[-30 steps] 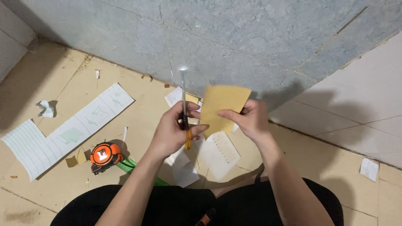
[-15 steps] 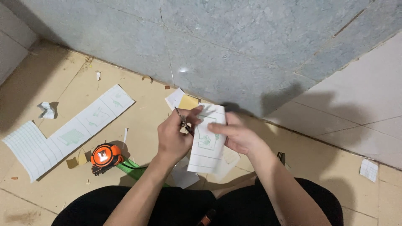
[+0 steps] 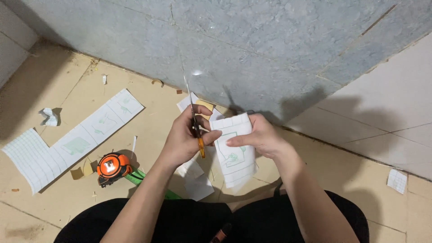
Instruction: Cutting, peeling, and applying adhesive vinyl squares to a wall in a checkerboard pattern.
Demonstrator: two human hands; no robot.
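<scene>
Left hand (image 3: 182,139) grips scissors (image 3: 194,118) upright, blades clear of the paper (image 3: 234,150). Right hand (image 3: 258,135) pinches that paper beside them, printed side up for viewing.

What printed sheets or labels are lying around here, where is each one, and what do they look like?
Paper piece: held in the right hand, white, gridded, green drawing.
Long L-shaped sheet: on the floor at left, white with green panels.
Small white scrap: far right on the floor, gridded.
Orange tape measure: beside the left forearm, round, with a small label on its face.
</scene>
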